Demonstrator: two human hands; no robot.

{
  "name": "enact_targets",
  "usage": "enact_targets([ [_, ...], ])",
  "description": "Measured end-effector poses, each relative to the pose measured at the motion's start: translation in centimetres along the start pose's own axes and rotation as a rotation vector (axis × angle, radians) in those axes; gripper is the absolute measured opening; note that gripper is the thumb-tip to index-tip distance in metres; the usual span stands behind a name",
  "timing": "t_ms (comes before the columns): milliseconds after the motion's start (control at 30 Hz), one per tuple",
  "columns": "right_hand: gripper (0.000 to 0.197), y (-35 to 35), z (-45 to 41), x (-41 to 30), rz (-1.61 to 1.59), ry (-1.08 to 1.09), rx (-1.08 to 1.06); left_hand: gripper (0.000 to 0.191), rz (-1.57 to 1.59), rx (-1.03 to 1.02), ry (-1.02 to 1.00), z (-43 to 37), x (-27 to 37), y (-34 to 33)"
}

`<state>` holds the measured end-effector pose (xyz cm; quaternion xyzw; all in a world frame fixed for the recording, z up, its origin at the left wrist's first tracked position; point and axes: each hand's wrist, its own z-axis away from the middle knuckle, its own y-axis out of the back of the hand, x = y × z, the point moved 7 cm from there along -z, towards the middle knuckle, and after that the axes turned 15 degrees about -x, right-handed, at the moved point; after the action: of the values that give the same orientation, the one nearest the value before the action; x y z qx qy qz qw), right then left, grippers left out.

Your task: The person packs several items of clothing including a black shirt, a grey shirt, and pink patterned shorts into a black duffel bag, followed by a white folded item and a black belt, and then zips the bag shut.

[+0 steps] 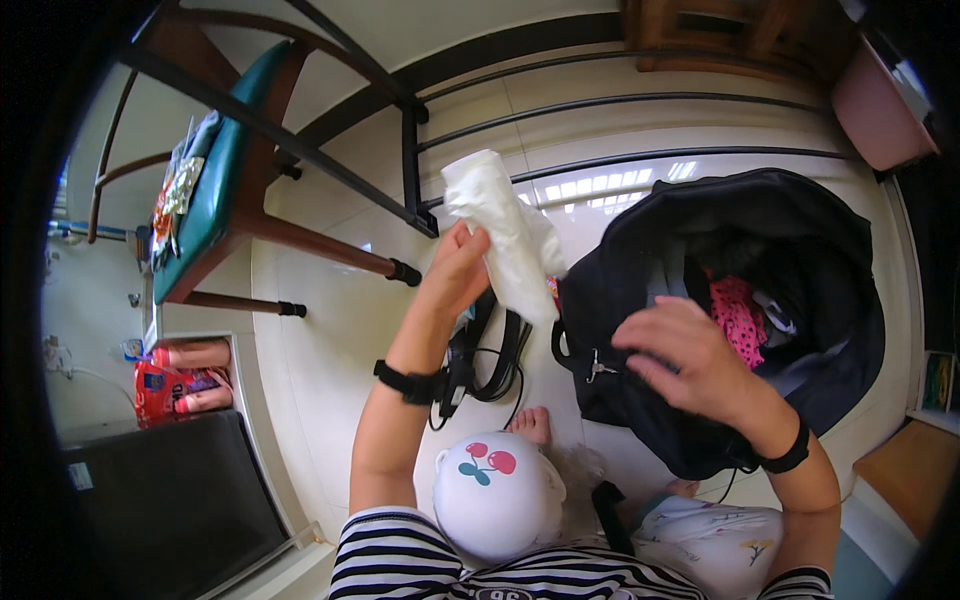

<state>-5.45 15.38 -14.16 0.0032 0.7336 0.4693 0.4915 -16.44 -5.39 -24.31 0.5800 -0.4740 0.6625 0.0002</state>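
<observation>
My left hand point(459, 266) pinches a folded piece of white, soft material point(499, 225), perhaps cloth or thin plastic, which hangs down to the right over the tiled floor. A large black bag point(622, 255) lies wide open at the right. Above its near left rim is my right hand point(686, 356), fingers apart, holding nothing. Inside the bag are a pink cloth with black dots point(735, 315) and some grey and white items. A white rounded object with a cherry print point(496, 495) is close to my chest.
Black straps and cables point(495, 360) lie on the floor left of the bag. A chair with a green seat point(232, 187) holds small packets at upper left. Black metal bars point(637, 154) run behind the bag. A pink bin point(874, 112) stands at the upper right.
</observation>
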Motion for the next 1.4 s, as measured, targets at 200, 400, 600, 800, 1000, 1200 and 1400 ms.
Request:
enact_targets([
  [200,0.025,4.5,1.0,1.3,-0.636,-0.075,0.315,0.068,0.305,-0.263,0.005,-4.0,1.4,-12.5],
  [400,0.047,5.3,2.4,1.2,-0.59,-0.121,0.357,0.054,0.395,-0.38,0.129,-7.2,-1.8,-18.2],
  [600,0.063,6.8,5.3,3.2,-0.695,-0.145,0.487,0.047,0.046,-0.106,0.253,-11.1,-5.4,-20.5],
  [800,0.056,12.8,10.1,2.6,0.111,-0.225,0.8,0.05,-0.561,0.167,-0.231,-15.1,-1.1,-19.9],
  [1000,0.054,14.8,11.7,0.9,0.714,-0.335,0.588,0.062,-1.14,-0.492,-0.091,-16.3,-0.6,-27.4],
  [1200,0.032,14.4,12.3,0.5,0.98,-0.33,0.542,0.055,-1.348,-0.486,0.202,-15.6,-2.8,-27.3],
  [1400,0.074,17.2,14.2,0.5,0.578,-0.302,0.523,0.058,-1.219,-0.363,0.077,-15.3,-0.5,-25.4],
])
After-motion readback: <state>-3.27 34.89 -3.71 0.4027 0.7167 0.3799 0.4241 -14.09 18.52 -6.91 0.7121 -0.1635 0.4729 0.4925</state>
